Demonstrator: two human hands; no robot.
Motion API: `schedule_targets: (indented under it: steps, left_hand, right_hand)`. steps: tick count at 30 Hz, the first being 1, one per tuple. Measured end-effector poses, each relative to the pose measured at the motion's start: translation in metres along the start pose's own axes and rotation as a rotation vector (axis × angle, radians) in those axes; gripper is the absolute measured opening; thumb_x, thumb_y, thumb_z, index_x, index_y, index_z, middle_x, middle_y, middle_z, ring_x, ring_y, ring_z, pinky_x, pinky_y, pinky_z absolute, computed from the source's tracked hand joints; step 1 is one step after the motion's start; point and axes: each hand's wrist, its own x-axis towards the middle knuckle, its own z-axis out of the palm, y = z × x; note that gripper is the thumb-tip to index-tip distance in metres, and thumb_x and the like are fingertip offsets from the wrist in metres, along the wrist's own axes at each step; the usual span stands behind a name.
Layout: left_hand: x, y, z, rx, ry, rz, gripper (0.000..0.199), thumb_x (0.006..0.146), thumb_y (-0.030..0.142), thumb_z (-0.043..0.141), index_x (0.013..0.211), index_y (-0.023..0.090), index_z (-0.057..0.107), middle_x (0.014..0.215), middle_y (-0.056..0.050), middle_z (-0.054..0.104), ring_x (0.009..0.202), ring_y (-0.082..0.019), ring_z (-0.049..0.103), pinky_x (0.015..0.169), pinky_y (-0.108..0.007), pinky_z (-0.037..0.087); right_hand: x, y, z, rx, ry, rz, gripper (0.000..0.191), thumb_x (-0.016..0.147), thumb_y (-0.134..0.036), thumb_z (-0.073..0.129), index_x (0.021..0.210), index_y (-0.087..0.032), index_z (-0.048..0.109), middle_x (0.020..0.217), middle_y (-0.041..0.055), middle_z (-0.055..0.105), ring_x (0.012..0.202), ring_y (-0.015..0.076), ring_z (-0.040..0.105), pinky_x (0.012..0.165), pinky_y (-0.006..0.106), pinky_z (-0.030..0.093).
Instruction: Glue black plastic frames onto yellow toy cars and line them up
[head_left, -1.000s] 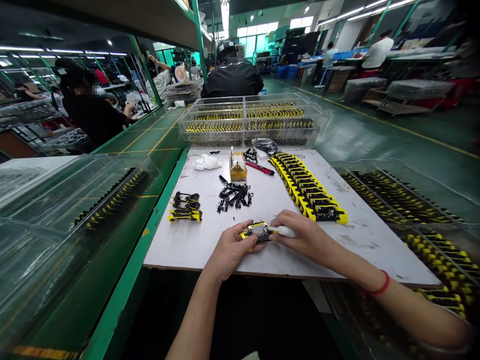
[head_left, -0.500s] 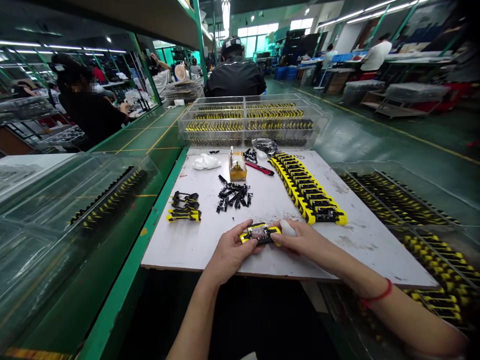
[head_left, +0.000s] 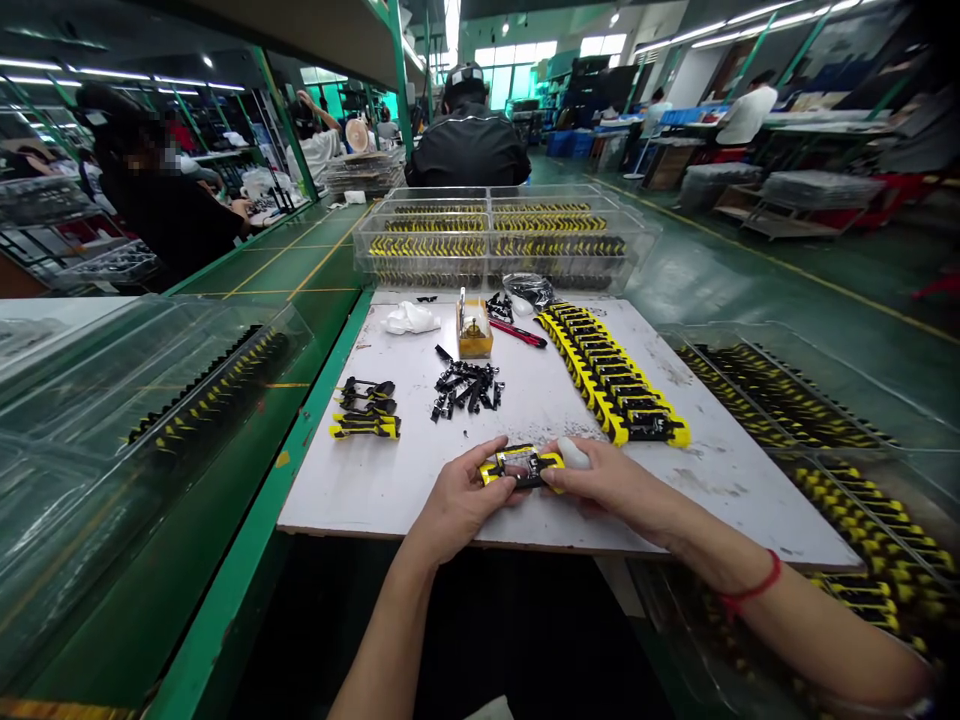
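The left hand and right hand pinch opposite ends of a yellow-and-black plastic housing, held over the near edge of the white worktop. A rounded white tool is tucked in the right hand; its far part is hidden.

Taking the housing as the clock's centre, a row of similar housings runs from 2 o'clock, just beyond the right hand, to 1 o'clock, hemming in that side. Several more loose housings sit at 10 o'clock. A scattered heap of small black clips lies at 11, with an amber box behind it and a crumpled white wad left of the box. A red utility knife lies at 12.

Filled clear trays flank the worktop, the left tray toward 9 and the right tray around 3. At 12, stacked clear trays block the far edge; beyond them sits a person in a black jacket.
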Motion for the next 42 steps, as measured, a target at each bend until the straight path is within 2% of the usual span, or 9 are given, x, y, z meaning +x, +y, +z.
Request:
schedule_targets:
  steps: [4,9,15,23,26,30,35,39,42]
  left_hand:
    - [-0.001,-0.002,0.000,0.034,0.020,0.045,0.076,0.075,0.023,0.074,0.141,0.012,0.036,0.103,-0.009,0.068,0.086,-0.018,0.067,0.087,-0.034,0.054]
    - [-0.001,-0.006,-0.001,0.056,0.005,0.085,0.084,0.078,0.028,0.072,0.145,0.014,0.025,0.106,-0.011,0.067,0.086,-0.020,0.068,0.083,-0.033,0.054]
    - [-0.003,-0.008,-0.001,0.084,-0.031,0.101,0.087,0.078,0.029,0.073,0.147,0.015,0.022,0.102,-0.010,0.069,0.078,-0.015,0.067,0.083,-0.032,0.053]
    - [-0.013,-0.002,0.006,-0.061,0.053,0.066,0.057,0.085,0.033,0.064,0.135,0.013,0.046,0.115,-0.014,0.065,0.102,-0.024,0.064,0.095,-0.041,0.052]
    - [-0.015,0.000,0.011,-0.091,0.057,0.046,0.043,0.088,0.032,0.060,0.127,0.013,0.054,0.121,-0.014,0.062,0.103,-0.023,0.064,0.094,-0.040,0.053]
    - [-0.016,-0.001,0.020,-0.018,0.072,0.049,0.046,0.084,0.029,0.066,0.125,0.011,0.054,0.111,-0.013,0.067,0.095,-0.020,0.067,0.092,-0.036,0.054]
    - [-0.017,-0.004,0.029,-0.001,0.155,0.090,0.051,0.072,0.023,0.078,0.117,0.011,0.057,0.102,-0.012,0.071,0.090,-0.020,0.068,0.087,-0.033,0.056]
    - [-0.019,-0.001,0.034,-0.003,0.196,0.087,0.049,0.070,0.020,0.078,0.114,0.010,0.059,0.098,-0.012,0.072,0.084,-0.020,0.069,0.083,-0.034,0.058]
    - [-0.020,0.001,0.039,0.004,0.246,0.066,0.044,0.070,0.015,0.076,0.111,0.009,0.059,0.096,-0.012,0.072,0.079,-0.018,0.069,0.079,-0.032,0.059]
  right_hand:
    - [-0.003,-0.002,0.000,-0.170,0.085,-0.101,0.035,0.072,-0.044,0.064,0.094,-0.017,0.060,0.066,-0.0028,0.054,0.055,0.0110,0.042,0.046,0.022,0.032]
    - [-0.004,-0.001,-0.001,-0.251,0.053,-0.185,0.036,0.073,-0.047,0.062,0.093,-0.017,0.060,0.068,-0.0025,0.056,0.059,0.0138,0.047,0.053,0.025,0.036]
    - [-0.008,0.004,0.002,-0.291,0.176,-0.202,0.033,0.070,-0.043,0.065,0.088,-0.016,0.063,0.077,0.0019,0.064,0.071,0.0189,0.054,0.062,0.028,0.039]
    - [-0.019,0.008,0.005,-0.137,0.215,-0.138,0.029,0.072,-0.043,0.063,0.086,-0.018,0.059,0.066,-0.0007,0.061,0.048,0.0116,0.044,0.044,0.025,0.031]
    - [-0.023,0.009,0.004,-0.129,0.243,-0.127,0.029,0.071,-0.044,0.064,0.081,-0.018,0.057,0.058,-0.0028,0.054,0.046,0.0112,0.041,0.042,0.024,0.029]
    - [-0.030,0.006,0.006,-0.122,0.269,-0.142,0.028,0.071,-0.044,0.065,0.077,-0.019,0.052,0.052,-0.0052,0.047,0.045,0.0108,0.038,0.042,0.024,0.028]
    - [-0.036,0.009,0.005,-0.079,0.205,-0.133,0.034,0.074,-0.049,0.065,0.081,-0.019,0.050,0.053,-0.0069,0.043,0.045,0.0092,0.035,0.041,0.022,0.026]
    - [-0.040,0.015,0.000,0.080,0.052,-0.122,0.040,0.082,-0.057,0.057,0.080,-0.019,0.047,0.057,-0.0055,0.046,0.044,0.0066,0.034,0.040,0.020,0.023]
    - [-0.042,0.019,-0.003,0.111,0.034,-0.100,0.040,0.084,-0.058,0.055,0.084,-0.019,0.049,0.057,-0.0054,0.048,0.042,0.0059,0.035,0.040,0.019,0.022]
